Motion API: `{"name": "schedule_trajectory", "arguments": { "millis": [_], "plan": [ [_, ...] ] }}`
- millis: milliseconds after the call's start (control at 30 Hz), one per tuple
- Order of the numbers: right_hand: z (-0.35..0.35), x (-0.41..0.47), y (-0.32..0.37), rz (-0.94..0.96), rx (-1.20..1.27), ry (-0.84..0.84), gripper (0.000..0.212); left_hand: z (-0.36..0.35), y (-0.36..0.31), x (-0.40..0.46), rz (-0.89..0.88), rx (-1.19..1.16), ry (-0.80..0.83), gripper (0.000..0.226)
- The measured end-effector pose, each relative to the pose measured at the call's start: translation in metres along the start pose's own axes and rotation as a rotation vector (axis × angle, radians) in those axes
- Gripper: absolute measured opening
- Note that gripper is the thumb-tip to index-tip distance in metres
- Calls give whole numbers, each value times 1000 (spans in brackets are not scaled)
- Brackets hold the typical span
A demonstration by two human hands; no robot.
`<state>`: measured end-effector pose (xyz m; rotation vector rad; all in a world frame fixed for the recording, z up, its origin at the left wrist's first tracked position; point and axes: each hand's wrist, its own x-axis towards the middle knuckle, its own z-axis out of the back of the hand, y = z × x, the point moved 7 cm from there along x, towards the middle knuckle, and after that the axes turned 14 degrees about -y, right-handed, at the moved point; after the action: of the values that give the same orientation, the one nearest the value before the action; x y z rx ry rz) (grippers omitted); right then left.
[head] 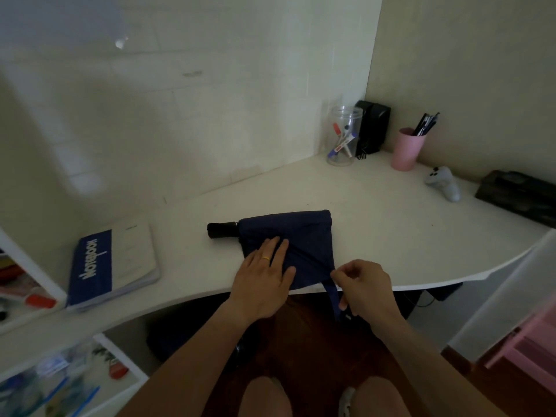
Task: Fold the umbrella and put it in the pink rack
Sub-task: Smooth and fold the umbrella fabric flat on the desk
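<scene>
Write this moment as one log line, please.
stage: folding | umbrella: flat on desk | left hand: pressing canopy | right hand: pinching strap | rack: not reached

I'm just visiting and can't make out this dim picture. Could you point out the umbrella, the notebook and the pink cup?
umbrella [304, 233]: head view, on its folded dark blue cloth.
notebook [93, 266]: head view, on its blue cover strip.
pink cup [406, 152]: head view, on its side wall.

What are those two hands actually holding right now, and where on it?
The right hand pinches the umbrella's closing strap at the desk edge. The left hand only presses flat on the navy canopy, gripping nothing.
</scene>
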<state>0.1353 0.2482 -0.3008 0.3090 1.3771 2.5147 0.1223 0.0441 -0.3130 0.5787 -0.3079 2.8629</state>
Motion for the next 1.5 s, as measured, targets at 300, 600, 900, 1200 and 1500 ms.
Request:
{"name": "schedule_trajectory", "arguments": {
  "millis": [300,600,900,1200,1500],
  "plan": [
    [-8,22,21,39,-179,-33,37,-2,3,-1,-32,22,19,84],
    [-49,-10,79,847,-371,39,50,-3,8,-3,-65,56,70,77],
    [-57,19,18,816,-776,290,80,10,39,-9,-27,31,183,71],
    [-49,45,71,798,-901,356,49,37,28,14,-155,162,-31,58],
    [-55,104,138,801,-657,225,34,32,23,11,-316,117,42,62]
  ]
}}
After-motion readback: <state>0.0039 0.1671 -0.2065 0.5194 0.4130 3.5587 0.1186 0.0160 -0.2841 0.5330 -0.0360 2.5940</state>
